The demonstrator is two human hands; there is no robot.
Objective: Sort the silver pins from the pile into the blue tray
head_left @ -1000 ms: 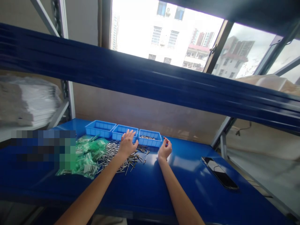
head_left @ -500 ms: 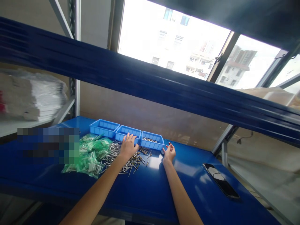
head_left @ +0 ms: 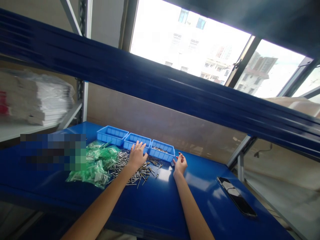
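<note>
Neither left hand [head_left: 138, 157] nor right hand [head_left: 180, 165] had moved much in half a second. Loose, rod-shaped silver metal pins [head_left: 144, 170] lay on the glossy blue bench [head_left: 155, 203] around the nearer left, axes mixed. Left grip: fingers apart; right: curled, couldn't tell if holding.

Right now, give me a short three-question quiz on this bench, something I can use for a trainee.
1. How many blue bins stand in the row?
2. True or false: the phone lies to the right of the bins.
3. Which hand is at the pile of loose metal pins, left or right?

Key: 1. Three. 2. True. 3. The left hand.
</note>
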